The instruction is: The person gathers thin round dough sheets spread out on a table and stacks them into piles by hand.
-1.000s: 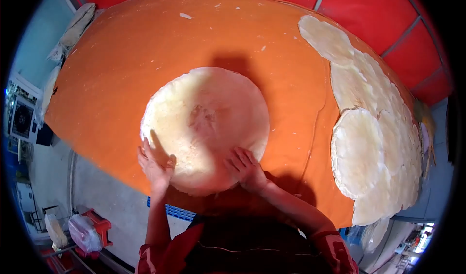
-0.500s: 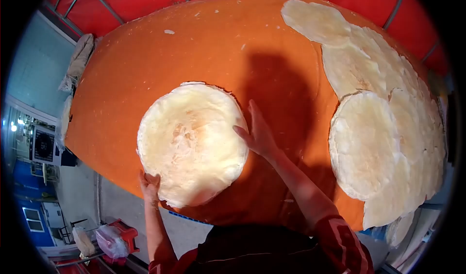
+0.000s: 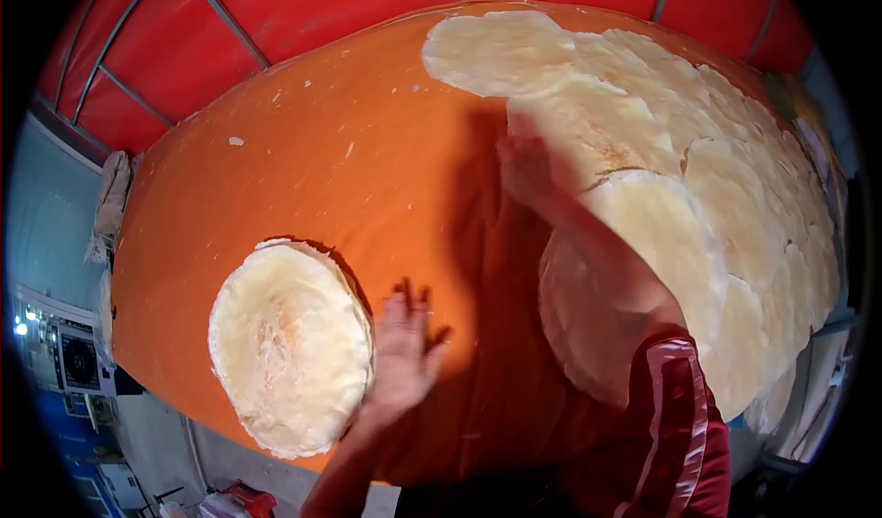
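A stack of large, thin round flatbreads lies on the orange cloth at the left. Beside its right edge is my left hand, fingers spread, holding nothing. Farther up, my right hand is at the left edge of a pale flatbread, part of a spread of overlapping rounds on the right. Shadow and motion blur smear its fingers, so whether they grip that edge cannot be made out. Below my right forearm, another flatbread is partly covered by the arm.
The orange cloth covers a large surface, with small pale crumbs scattered over it. Red panels with metal bars stand behind the far edge. At the far left are a wrapped bundle and a dark boxy device.
My left hand has left the stack's near-left edge and is now at its right side. My right hand has moved from the stack up and right to the spread flatbreads. The view has turned right.
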The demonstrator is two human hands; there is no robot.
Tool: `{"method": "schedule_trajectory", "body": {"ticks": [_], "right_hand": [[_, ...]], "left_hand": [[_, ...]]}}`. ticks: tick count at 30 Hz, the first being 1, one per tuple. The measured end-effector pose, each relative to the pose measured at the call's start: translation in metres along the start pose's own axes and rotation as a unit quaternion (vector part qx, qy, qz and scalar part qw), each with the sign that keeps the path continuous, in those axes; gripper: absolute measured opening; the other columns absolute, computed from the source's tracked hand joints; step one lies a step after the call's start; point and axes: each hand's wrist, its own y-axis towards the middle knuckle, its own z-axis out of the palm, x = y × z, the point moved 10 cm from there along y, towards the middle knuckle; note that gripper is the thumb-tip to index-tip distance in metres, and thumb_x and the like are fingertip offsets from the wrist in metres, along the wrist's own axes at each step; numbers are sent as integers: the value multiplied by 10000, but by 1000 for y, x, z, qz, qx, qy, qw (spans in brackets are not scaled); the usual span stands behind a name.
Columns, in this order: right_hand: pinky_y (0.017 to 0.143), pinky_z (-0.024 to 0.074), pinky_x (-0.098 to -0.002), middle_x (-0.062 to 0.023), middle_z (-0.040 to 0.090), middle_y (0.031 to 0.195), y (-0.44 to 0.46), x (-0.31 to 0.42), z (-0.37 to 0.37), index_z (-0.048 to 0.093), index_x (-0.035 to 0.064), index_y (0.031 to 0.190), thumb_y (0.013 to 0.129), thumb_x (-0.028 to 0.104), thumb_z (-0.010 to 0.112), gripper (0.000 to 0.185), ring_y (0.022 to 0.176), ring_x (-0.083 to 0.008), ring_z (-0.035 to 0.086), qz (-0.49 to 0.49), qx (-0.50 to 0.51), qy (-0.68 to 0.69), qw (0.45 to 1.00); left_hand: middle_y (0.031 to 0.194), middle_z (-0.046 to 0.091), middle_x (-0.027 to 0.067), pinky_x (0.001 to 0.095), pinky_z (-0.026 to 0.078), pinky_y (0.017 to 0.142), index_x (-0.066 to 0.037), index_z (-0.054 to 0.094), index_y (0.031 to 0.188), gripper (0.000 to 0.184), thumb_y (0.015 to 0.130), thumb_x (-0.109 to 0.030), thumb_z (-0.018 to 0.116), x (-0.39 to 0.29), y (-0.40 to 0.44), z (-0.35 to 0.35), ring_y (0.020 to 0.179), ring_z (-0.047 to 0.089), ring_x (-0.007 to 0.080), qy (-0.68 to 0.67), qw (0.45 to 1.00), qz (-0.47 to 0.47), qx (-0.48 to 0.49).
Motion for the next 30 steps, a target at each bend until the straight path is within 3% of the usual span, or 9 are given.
{"method": "schedule_trajectory", "body": {"ticks": [1, 3, 5, 8, 12, 13, 17, 26, 30], "right_hand": [[578, 416, -398, -131, 554, 719, 9, -19, 2, 518, 67, 738, 803, 125, 430, 124, 621, -285, 532, -16, -30, -50, 998], [574, 397, -418, -113, 551, 764, 26, -59, 3, 499, 75, 741, 758, 122, 455, 66, 666, -283, 525, 35, -156, 57, 986], [603, 387, -426, -96, 547, 810, 40, -96, 39, 486, 94, 767, 742, 155, 468, 68, 719, -270, 519, 79, -159, 33, 984], [687, 385, -415, -82, 540, 898, 59, -152, 116, 487, 123, 843, 758, 229, 468, 137, 820, -240, 511, 128, -4, -159, 979], [713, 407, -412, -85, 557, 1009, 78, -134, 95, 505, 83, 1004, 756, 218, 473, 285, 929, -250, 543, 31, -113, -77, 990], [856, 375, -400, -113, 493, 1175, 80, -138, 120, 450, 67, 1150, 819, 229, 434, 369, 1087, -234, 472, 42, -12, -88, 995], [856, 378, -390, -110, 498, 1161, 76, -157, 158, 457, 61, 1144, 822, 238, 441, 368, 1071, -233, 476, 62, 109, -78, 989], [855, 384, -369, -105, 509, 1128, 98, -144, 201, 473, 49, 1132, 829, 258, 458, 368, 1035, -229, 485, 32, 130, 13, 991], [855, 387, -360, -102, 514, 1114, 115, -97, 158, 480, 44, 1126, 833, 267, 465, 369, 1019, -227, 489, 49, 92, 185, 977]], "left_hand": [[1366, 203, 249, 523, 144, 1015, -50, 307, 1313, 681, 778, -393, 553, -17, 8, 30, 1270, 194, 378, 5, 999, 26, -24], [1368, 212, 234, 535, 120, 1011, -52, 352, 1283, 646, 769, -389, 553, -21, 13, 57, 1274, 182, 382, 14, 1000, -6, -14], [1367, 214, 232, 530, 121, 1012, -67, 377, 1268, 655, 744, -413, 562, -18, 17, 59, 1271, 190, 380, 6, 1000, -23, 6], [1366, 230, 215, 520, 129, 1013, -99, 404, 1256, 660, 715, -434, 580, -9, 19, 62, 1268, 207, 363, 10, 998, -46, 32], [1372, 245, 178, 511, 147, 1010, -135, 414, 1258, 658, 711, -462, 577, -5, 20, 66, 1275, 210, 327, 16, 997, -61, 39], [1373, 243, 178, 510, 146, 1010, -132, 416, 1257, 655, 714, -462, 573, -4, 20, 65, 1277, 205, 326, 9, 997, -61, 40], [1381, 218, 182, 511, 145, 1010, -116, 383, 1274, 667, 726, -447, 567, -5, 19, 67, 1281, 189, 331, -2, 997, -57, 57], [1408, 125, 191, 496, 93, 1035, -76, 298, 1302, 677, 751, -378, 549, -2, 12, 65, 1302, 131, 336, -70, 997, -43, 3], [1410, 120, 189, 494, 92, 1036, -79, 307, 1296, 648, 762, -357, 544, -4, 11, 64, 1306, 125, 332, -79, 996, -34, 5]]}}
